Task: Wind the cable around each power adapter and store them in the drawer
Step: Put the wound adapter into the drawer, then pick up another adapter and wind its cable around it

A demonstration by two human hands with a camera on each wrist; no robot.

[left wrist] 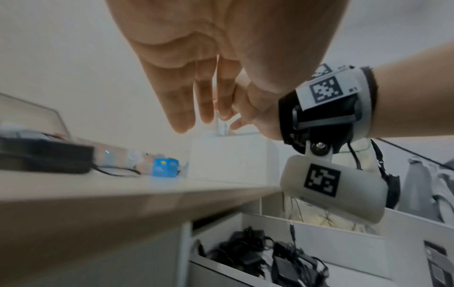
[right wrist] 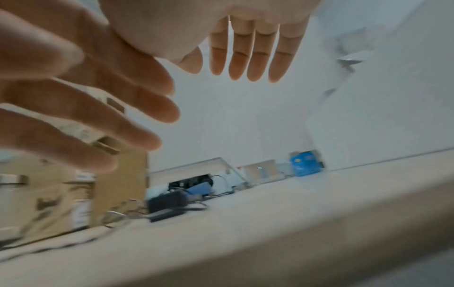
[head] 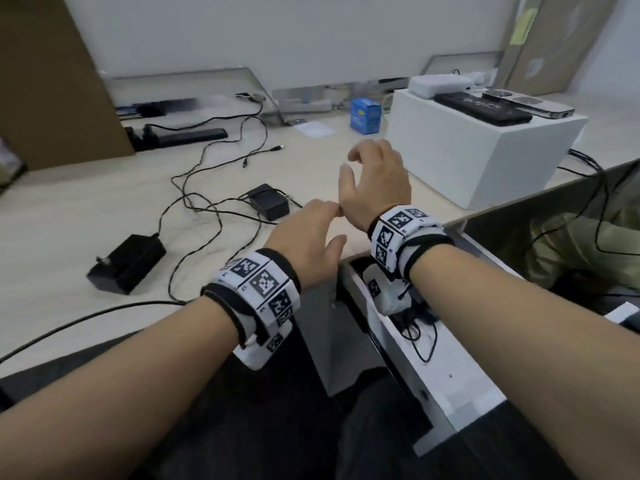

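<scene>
Two black power adapters lie on the light desk with their thin cables (head: 194, 188) unwound and tangled: a small adapter (head: 268, 201) near the middle and a larger adapter (head: 128, 263) to the left. My left hand (head: 329, 223) hovers over the desk's front edge, fingers straight and holding nothing. My right hand (head: 356, 164) hangs just beyond it with loosely spread fingers (right wrist: 245, 54), also holding nothing. The white drawer (head: 460, 386) stands open under my right wrist. The left wrist view shows wound black adapters (left wrist: 245, 252) lying inside it.
A white box (head: 485, 150) carrying flat black and silver devices stands at the right. A blue carton (head: 365, 114) sits behind the hands. Black power strips (head: 180, 135) and a brown board (head: 52, 81) are at the back left. Another black cable (head: 86, 317) crosses the front left.
</scene>
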